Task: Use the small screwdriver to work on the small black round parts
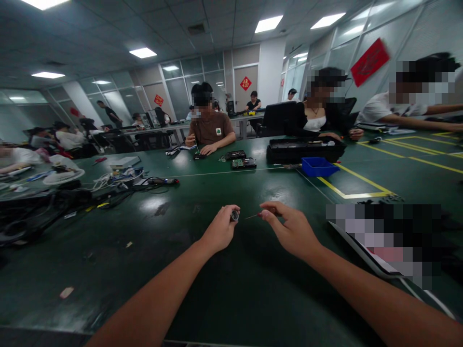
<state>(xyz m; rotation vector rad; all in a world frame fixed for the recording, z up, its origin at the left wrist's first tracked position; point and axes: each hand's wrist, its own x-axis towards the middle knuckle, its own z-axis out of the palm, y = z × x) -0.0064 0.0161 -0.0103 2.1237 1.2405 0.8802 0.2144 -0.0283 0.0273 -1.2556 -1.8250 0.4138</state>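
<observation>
Near the middle of the green table point(202, 193), my left hand point(220, 230) is closed around a small dark cylinder point(234, 216) with a round metallic end facing right. My right hand point(289, 225) pinches the red handle of a thin screwdriver point(259, 215) between thumb and fingers. Its slim shaft points left at the cylinder's open-looking end, with a small gap between the two. Both hands are held above the tabletop. The rest of the cylinder is hidden by my left fingers.
Tangled cables point(123, 180) lie at the left. A blue bin point(318, 167) and a black tray point(304, 150) stand beyond my right hand, near circuit-board parts point(243, 163). A person point(211, 127) works across the table. At the right lies a blurred-out flat object point(365, 246).
</observation>
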